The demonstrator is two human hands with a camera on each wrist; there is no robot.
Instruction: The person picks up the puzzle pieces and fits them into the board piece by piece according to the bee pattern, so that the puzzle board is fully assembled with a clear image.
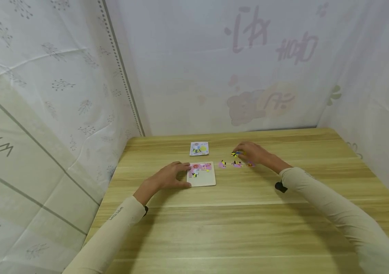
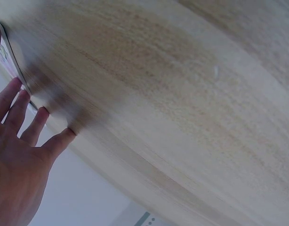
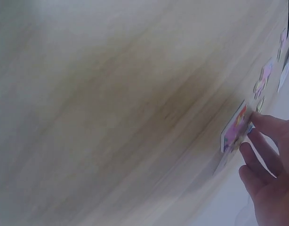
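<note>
A square puzzle board (image 1: 202, 181) lies on the table with several pink and yellow pieces set in its upper part. My left hand (image 1: 172, 176) rests at the board's left side, thumb by the lower corner and fingertips along the upper left edge. In the left wrist view its fingers (image 2: 36, 125) are spread and fairly straight. My right hand (image 1: 253, 152) is over the loose pieces to the right. Its thumb and index finger pinch a blue, yellow and black puzzle piece (image 1: 238, 153), partly hidden by the fingers. Nearer lie pink pieces (image 1: 237, 164), one (image 3: 235, 126) close under the hand.
A picture card (image 1: 199, 148) with a bee lies behind the board. Another pink piece (image 1: 222, 164) sits just right of the board. The wooden table (image 1: 194, 228) meets hanging printed cloth (image 1: 180, 76) at its back and sides.
</note>
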